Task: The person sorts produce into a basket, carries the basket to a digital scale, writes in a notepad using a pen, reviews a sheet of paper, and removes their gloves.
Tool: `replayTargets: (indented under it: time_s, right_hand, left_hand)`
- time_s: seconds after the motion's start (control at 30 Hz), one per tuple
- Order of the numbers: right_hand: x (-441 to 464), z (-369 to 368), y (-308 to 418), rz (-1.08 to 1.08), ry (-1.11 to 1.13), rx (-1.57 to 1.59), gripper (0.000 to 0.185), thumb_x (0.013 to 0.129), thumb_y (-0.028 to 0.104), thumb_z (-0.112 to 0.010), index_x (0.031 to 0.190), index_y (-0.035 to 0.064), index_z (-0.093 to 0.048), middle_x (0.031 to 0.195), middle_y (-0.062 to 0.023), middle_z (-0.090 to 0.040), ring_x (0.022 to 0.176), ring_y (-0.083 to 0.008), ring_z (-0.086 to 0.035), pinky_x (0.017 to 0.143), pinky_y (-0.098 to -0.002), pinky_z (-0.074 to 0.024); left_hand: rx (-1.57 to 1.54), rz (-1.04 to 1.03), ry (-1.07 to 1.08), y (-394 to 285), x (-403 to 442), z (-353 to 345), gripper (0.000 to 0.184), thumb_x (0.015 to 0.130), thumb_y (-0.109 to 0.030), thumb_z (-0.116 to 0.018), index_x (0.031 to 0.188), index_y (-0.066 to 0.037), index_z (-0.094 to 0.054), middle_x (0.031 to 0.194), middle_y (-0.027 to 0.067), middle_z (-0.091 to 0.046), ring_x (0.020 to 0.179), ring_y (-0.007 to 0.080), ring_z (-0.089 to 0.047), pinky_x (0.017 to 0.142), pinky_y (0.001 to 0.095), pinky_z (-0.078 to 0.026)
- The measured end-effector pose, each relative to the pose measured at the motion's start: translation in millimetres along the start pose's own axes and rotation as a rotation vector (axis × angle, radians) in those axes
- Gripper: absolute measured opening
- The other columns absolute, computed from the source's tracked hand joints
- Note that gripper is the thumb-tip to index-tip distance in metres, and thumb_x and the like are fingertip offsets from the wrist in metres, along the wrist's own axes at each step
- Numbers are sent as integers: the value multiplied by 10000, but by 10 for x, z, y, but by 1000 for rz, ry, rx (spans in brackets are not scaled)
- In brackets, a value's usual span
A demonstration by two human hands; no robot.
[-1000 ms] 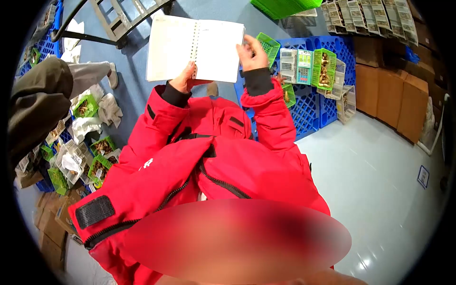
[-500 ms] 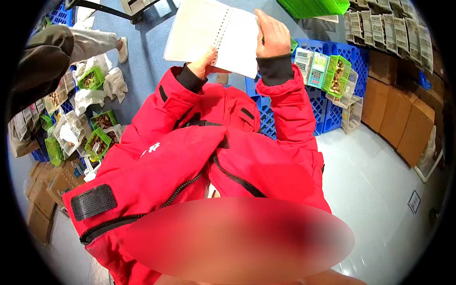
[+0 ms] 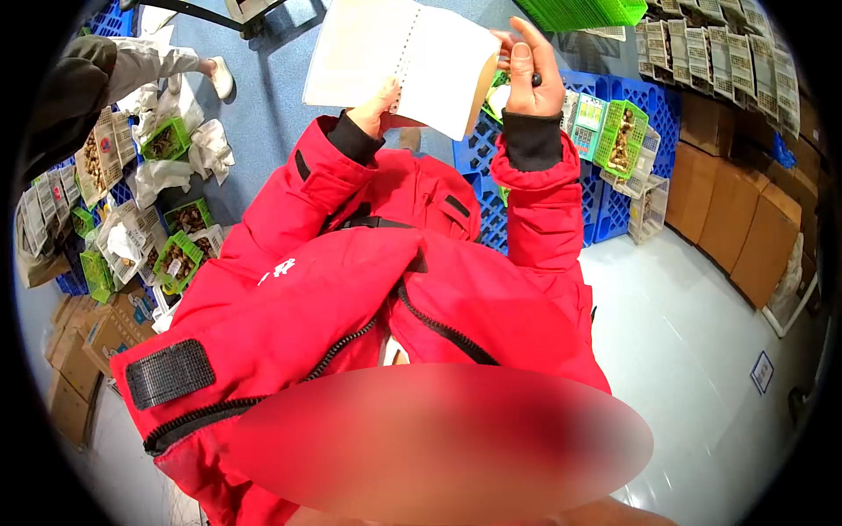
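A spiral-bound notebook (image 3: 360,57) lies open at the top centre, its right-hand page lifted and curved along the outer edge. My left hand (image 3: 375,107) grips its lower edge near the spiral, with the thumb on top of the paper. Beside the right edge of the notebook, my right hand (image 3: 537,74) has curled fingers, partly touching or close to the page edge. A small dark round end (image 3: 536,80) sticks out of this hand; the rest of that object is hidden.
Blue pallets (image 3: 614,219) carry a calculator (image 3: 588,123) and a green basket (image 3: 624,140) of small brown items. Cardboard boxes (image 3: 731,210) stand at right. Baskets (image 3: 178,263) and a person's leg (image 3: 153,68) are at left; a cart frame (image 3: 250,10) is at top.
The notebook has shifted up and right in view. My right hand has turned and moved right, and the right page now curves up. The other person's foot has shifted slightly.
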State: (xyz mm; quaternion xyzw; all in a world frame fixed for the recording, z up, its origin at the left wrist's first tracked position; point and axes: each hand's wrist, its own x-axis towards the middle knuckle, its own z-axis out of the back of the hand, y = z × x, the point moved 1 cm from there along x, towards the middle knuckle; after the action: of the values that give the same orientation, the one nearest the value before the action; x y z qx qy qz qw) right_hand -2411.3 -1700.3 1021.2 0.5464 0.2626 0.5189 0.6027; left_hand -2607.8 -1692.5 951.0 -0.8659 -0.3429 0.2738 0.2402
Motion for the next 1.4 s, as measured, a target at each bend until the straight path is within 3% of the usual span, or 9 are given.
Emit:
replayTargets:
  time_s: [0.13,0.2,0.27,0.47,0.57,0.67,0.83,0.97,1.4]
  right_hand:
    - [-152,-123,208,-96,-10,78,273,878,138,-447,1127,34,-490,888,-106,-621,776,-153,-600,688,-259,-464]
    - [-217,-174,163,208,-38,-366,323,762,3,-482,1081,36,-526,936,-150,-582,860,-291,-568,748,-342,-445]
    - [-267,-244,301,468,-69,-735,304,780,8,-457,1076,7,-525,980,-142,-581,910,-292,-560,792,-343,-432]
    - [-693,-658,429,218,117,-344,350,739,-62,-483,1078,15,-524,995,-165,-568,880,-296,-572,744,-315,-456]
    - [-655,-838,407,379,175,-371,319,765,-30,-495,1077,32,-530,968,-159,-577,860,-283,-584,725,-301,-466]
    - [-584,-837,440,323,166,-349,298,781,-2,-498,1074,38,-534,957,-156,-580,872,-278,-587,718,-296,-472]
    - [-443,-755,456,114,84,-285,341,767,245,-622,1029,40,-551,824,-62,-592,488,-112,-446,477,-224,-398]
    - [-383,-749,630,93,73,-416,262,758,218,-625,928,26,-574,740,-62,-585,500,-122,-484,482,-222,-404]
    - [-312,-168,39,-516,219,148,207,799,202,-591,765,-2,-588,587,27,-510,523,-41,-427,477,-194,-342]
  left_hand:
    - [40,-1,1,27,5,36,445,886,-314,-417,1237,-47,-356,1138,123,-510,990,231,-547,776,385,-496]
    - [39,5,14,38,15,49,447,890,-339,-398,1235,-55,-366,1131,111,-518,991,229,-545,783,392,-491]
    - [27,0,25,58,35,60,464,895,-369,-374,1239,-57,-369,1127,104,-524,1008,234,-536,812,415,-475]
    - [-77,59,-40,344,155,431,447,886,-380,-398,1217,-80,-405,1113,78,-525,985,216,-537,799,388,-474]
    - [-110,62,-79,445,209,525,447,887,-379,-398,1218,-80,-404,1113,77,-524,987,215,-536,804,389,-472]
    - [-96,30,-63,442,198,509,447,887,-378,-398,1219,-79,-403,1114,77,-523,988,215,-535,809,390,-469]
    - [-53,-19,23,468,181,493,446,887,-376,-398,1220,-78,-401,1115,76,-521,990,215,-533,816,391,-464]
    - [-19,-70,84,322,134,343,446,888,-375,-399,1221,-78,-400,1116,75,-520,992,214,-532,823,392,-461]
    - [-1,-165,-18,-27,45,130,495,881,-311,-434,1263,-26,-302,1193,163,-455,1072,274,-487,877,410,-430]
